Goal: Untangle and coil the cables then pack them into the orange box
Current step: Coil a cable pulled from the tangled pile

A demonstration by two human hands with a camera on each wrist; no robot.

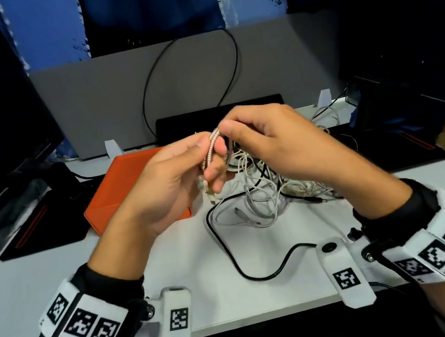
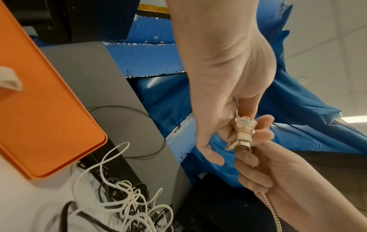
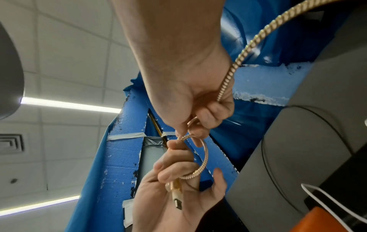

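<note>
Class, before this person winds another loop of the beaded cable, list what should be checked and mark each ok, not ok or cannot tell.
1. Left hand grip on the pink beaded cable: ok.
2. Right hand pinches the same cable: ok.
3. Cable's plug end free of the knot: ok.
4. Cable's far end free of the tangled white and black cable pile: cannot tell.
5. Orange rectangular box within reach: ok.

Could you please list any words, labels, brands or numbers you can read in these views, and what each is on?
No readable text in any view.
Wrist bands and camera mounts: black-and-white square marker patterns only, no letters or numbers.
Orange box, cable plug: no print visible.
</note>
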